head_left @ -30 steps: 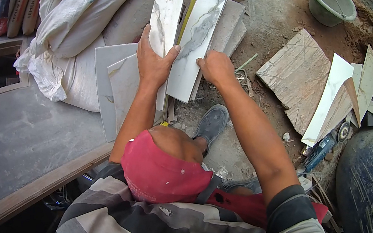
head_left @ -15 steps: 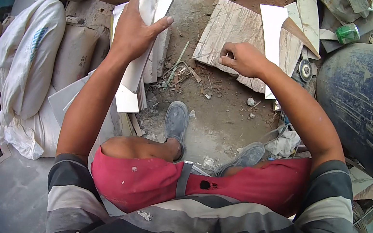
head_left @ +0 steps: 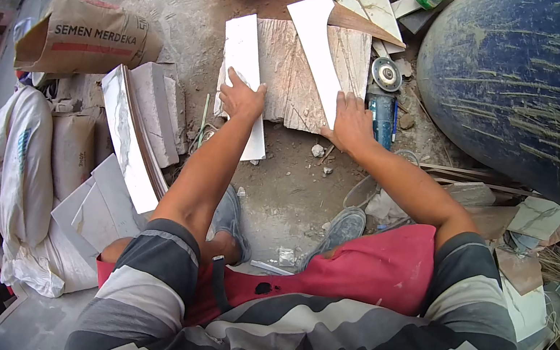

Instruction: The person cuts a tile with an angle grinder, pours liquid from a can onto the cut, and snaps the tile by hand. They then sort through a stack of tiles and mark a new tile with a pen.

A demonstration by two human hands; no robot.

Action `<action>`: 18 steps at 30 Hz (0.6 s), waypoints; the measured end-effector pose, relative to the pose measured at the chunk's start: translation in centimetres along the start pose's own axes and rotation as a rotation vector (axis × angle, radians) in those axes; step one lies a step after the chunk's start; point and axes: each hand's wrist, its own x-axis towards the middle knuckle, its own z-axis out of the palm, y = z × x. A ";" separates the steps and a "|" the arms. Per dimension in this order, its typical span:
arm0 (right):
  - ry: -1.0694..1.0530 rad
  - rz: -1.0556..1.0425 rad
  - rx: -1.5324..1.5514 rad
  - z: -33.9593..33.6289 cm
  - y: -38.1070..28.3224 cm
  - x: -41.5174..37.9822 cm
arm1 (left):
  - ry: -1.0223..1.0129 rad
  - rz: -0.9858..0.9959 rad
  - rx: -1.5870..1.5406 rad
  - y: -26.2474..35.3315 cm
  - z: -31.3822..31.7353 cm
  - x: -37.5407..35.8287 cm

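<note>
The left hand [head_left: 242,98] pressed flat, fingers spread, on a white tile strip [head_left: 246,74] lying over the wooden board [head_left: 295,82]. The right hand [head_left: 351,122] rested open on the board's near edge, holding nothing. Keeping both palms firm would have steadied the strip squarely.

Under the left hand [head_left: 241,99] the tile strip [head_left: 246,74] is smooth, white ceramic with a matt sheen. It lies on a rough, scored slab [head_left: 293,67] of pale, dusty stone or board. At three o'clock of the slab, the angle grinder [head_left: 383,111] shows blue plastic and a dull metal disc. At nine o'clock sits a creased brown paper cement sack [head_left: 86,34]. The floor [head_left: 285,190] is gritty concrete and dirt.
</note>
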 end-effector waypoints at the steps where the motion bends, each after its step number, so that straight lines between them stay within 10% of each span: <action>1: 0.017 -0.035 -0.051 0.4 0.1 -0.2 | 0.009 -0.006 0.016 -0.5 1.0 -0.1; 18: -0.049 0.113 0.475 -1.3 1.9 -0.9 | 0.087 -0.010 0.084 -0.7 3.4 0.0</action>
